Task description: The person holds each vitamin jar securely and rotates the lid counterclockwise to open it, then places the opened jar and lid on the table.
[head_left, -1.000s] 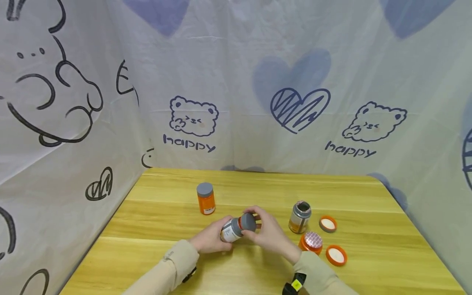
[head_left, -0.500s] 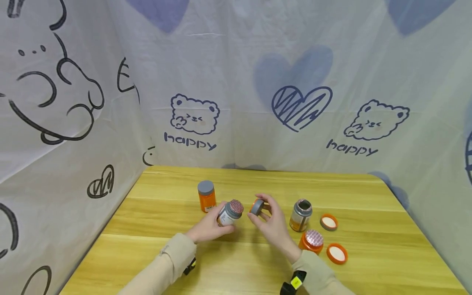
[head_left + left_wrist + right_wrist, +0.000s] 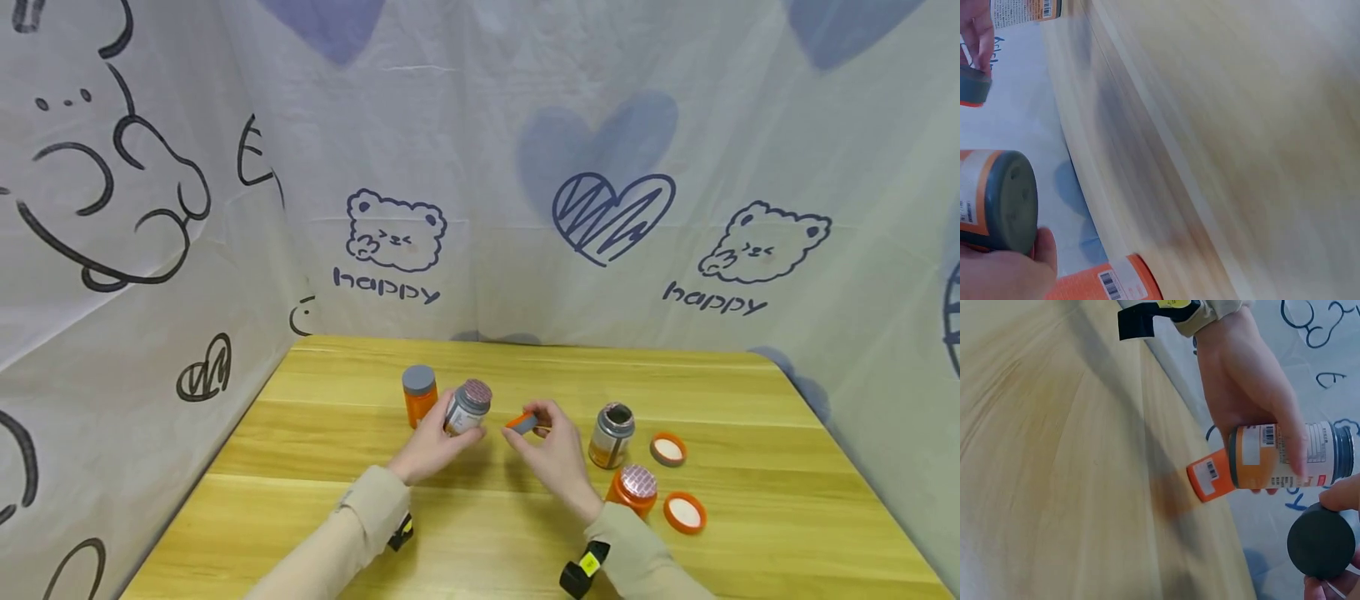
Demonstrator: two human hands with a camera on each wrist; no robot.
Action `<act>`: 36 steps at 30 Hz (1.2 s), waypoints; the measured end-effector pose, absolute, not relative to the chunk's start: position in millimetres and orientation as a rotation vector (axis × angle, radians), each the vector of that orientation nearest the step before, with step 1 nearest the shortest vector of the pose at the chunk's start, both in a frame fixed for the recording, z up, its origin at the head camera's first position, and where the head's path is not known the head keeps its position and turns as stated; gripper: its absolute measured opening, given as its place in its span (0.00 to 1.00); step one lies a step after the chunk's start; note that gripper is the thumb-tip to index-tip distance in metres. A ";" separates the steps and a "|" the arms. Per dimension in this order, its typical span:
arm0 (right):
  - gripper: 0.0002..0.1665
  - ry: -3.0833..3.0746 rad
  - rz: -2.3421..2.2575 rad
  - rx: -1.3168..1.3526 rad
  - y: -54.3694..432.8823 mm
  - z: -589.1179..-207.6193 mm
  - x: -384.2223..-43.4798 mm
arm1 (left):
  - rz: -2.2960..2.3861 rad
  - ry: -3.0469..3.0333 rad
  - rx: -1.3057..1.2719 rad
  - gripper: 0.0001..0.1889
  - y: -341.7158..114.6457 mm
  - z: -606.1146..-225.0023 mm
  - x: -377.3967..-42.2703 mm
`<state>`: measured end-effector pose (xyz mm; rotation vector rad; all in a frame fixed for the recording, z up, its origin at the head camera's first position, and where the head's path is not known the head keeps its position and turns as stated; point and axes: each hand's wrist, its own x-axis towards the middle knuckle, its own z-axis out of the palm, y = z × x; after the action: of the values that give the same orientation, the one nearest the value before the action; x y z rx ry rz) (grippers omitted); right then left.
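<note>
My left hand (image 3: 429, 448) grips a grey pill bottle (image 3: 465, 412) with a white and orange label, its neck up and leaning right. Pinkish foil covers its mouth. In the left wrist view the bottle's dark base (image 3: 1015, 203) faces the camera, off the table. My right hand (image 3: 558, 460) pinches a grey screw cap (image 3: 523, 423) with an orange inner rim, tipped on edge just right of the bottle and apart from it. The cap's round top (image 3: 1321, 542) shows in the right wrist view. Behind the left hand stands an orange bottle (image 3: 418, 403) with its grey cap on.
Right of my right hand stands an opened grey bottle (image 3: 609, 442) with torn foil at its mouth. An orange bottle (image 3: 633, 493) with foil seal is in front of it. Two caps, a farther one (image 3: 667, 449) and a nearer one (image 3: 684, 513), lie inside up on the wooden table (image 3: 300, 467).
The cap has come off the grey bottle in my left hand, baring its foil. The bottle has moved back toward the capped orange one; my right hand has drawn the cap right and turned it.
</note>
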<state>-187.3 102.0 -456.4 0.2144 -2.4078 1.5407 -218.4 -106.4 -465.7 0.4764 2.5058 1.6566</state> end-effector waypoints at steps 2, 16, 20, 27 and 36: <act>0.23 -2.420 1.528 0.178 101.9 -460.2 -189.0 | 1.681 2.516 0.446 0.31 -104.3 -466.2 -218.7; 0.28 -2.465 1.451 -0.041 96.1 -486.8 -200.6 | 1.674 2.593 0.409 0.34 -93.3 -471.1 -221.0; 0.28 -2.480 1.448 -0.095 93.7 -490.5 -202.6 | 1.670 2.617 0.420 0.34 -91.4 -472.9 -222.2; 0.28 -2.500 1.450 -0.148 92.4 -499.0 -206.6 | 1.672 2.629 0.357 0.33 -87.4 -478.1 -227.0; 0.27 -2.521 1.426 -0.228 90.6 -504.8 -210.7 | 1.661 2.602 0.315 0.35 -82.3 -480.6 -229.8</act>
<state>-210.7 90.6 -504.8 -0.2283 -2.5213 1.4255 -229.8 -82.3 -480.6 0.3154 2.6017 1.6615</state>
